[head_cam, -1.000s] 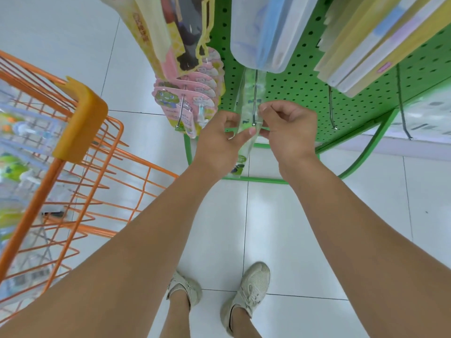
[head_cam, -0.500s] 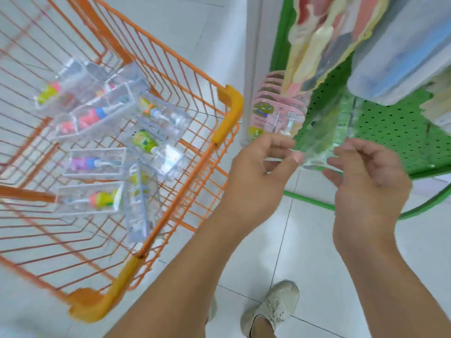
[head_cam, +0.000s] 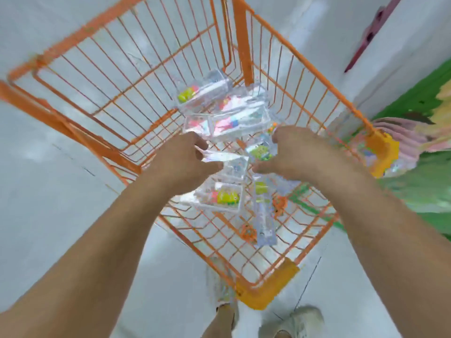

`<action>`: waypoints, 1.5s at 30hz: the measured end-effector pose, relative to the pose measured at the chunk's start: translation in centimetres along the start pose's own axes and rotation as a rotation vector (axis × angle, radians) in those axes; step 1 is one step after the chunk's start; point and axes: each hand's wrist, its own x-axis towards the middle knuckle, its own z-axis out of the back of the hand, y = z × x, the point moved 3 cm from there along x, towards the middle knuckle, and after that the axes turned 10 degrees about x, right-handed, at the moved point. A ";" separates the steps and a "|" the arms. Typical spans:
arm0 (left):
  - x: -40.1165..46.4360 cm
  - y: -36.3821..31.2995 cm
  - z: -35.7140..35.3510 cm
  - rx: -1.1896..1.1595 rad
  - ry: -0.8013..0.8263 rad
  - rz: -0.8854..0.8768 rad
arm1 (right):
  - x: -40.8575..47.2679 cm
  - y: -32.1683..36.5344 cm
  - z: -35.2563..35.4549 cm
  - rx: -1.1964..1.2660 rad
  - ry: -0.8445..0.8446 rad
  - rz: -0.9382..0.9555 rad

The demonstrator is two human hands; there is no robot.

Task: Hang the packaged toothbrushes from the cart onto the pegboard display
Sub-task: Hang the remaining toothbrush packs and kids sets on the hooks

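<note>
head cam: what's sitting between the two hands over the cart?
In the head view, a clear toothbrush pack lies between the left hand and right hand, inside the orange cart. Motion blur hides whether either hand has a grip on it.

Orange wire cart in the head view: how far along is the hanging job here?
Done: pink carded packs already hang at the green pegboard, blurred. In hand: both hands are over the orange wire cart; the left hand seems to pinch a clear pack, the right hand reaches beside it. Left: several clear toothbrush packs lie in the cart.
</note>
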 end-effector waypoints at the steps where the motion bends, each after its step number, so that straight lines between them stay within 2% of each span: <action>1: 0.5 0.6 -0.3 0.079 0.027 -0.021 | 0.7 0.4 -0.4 -0.049 0.029 -0.042; 3: 0.9 1.2 -0.5 0.106 0.040 -0.073 | 1.2 0.5 -0.9 -0.043 0.030 -0.102; 7: -0.5 2.8 -0.7 -0.031 0.058 -0.108 | -1.6 0.4 -1.9 0.157 0.008 -0.224; 10: -2.2 3.0 0.3 -0.174 0.062 -0.160 | -4.1 0.7 -4.2 0.304 0.101 -0.341; 12: -3.3 2.6 1.6 -0.351 0.056 -0.114 | -5.4 0.8 -5.5 0.324 0.122 -0.391; 15: -4.0 1.7 2.7 -0.617 0.102 0.026 | -6.3 0.4 -5.6 0.388 0.051 -0.464; 17: -4.0 1.6 2.6 -0.723 0.155 0.115 | -6.8 -0.1 -4.6 0.649 0.076 -0.509; 18: -3.8 1.3 2.6 -0.736 0.192 0.148 | -7.1 -0.2 -3.7 0.863 0.101 -0.529; 20: -3.5 0.5 2.8 -0.696 0.268 0.196 | -8.0 0.5 -1.7 1.174 0.213 -0.463; 21: -3.4 -0.1 3.0 -0.723 0.301 0.196 | -8.3 1.0 -0.7 1.222 0.287 -0.391; 23: -3.1 -1.1 4.0 -0.824 0.331 0.163 | -8.6 1.9 1.2 1.072 0.395 -0.233; 25: -3.0 -1.4 5.6 -0.762 0.395 0.127 | -7.6 2.2 2.7 0.953 0.341 -0.132; 26: -3.1 -1.2 6.2 -0.718 0.473 0.104 | -6.9 2.4 3.4 1.034 0.287 -0.110; 29: -3.7 -0.5 7.2 -0.685 0.655 0.082 | -3.9 2.5 3.4 1.351 0.122 -0.229; 32: -3.9 0.4 6.4 -0.630 0.687 0.130 | -0.9 5.0 0.8 1.294 0.137 -0.233; 34: -3.4 1.0 5.4 -0.542 0.603 0.159 | 0.9 6.6 -1.0 1.286 0.161 -0.187; 35: -3.0 1.4 5.1 -0.546 0.537 0.172 | 1.9 6.6 -1.4 1.261 0.065 -0.168; 36: -2.7 1.7 4.9 -0.586 0.463 0.194 | 2.8 6.0 -1.4 1.143 -0.103 -0.162; 37: -2.6 1.9 4.8 -0.650 0.406 0.216 | 3.5 4.8 -1.2 0.942 -0.250 -0.161; 38: -2.5 2.1 4.7 -0.713 0.358 0.242 | 3.8 3.6 -1.2 0.705 -0.319 -0.164; 40: -2.5 2.0 4.6 -0.850 0.297 0.284 | 3.6 1.0 -2.2 0.235 -0.175 -0.225; 42: -2.6 1.5 4.3 -0.973 0.272 0.325 | 2.5 -0.9 -3.9 -0.026 -0.001 -0.237; 45: -2.8 1.0 3.6 -1.040 0.268 0.350 | 1.1 -2.6 -5.6 0.100 0.074 -0.335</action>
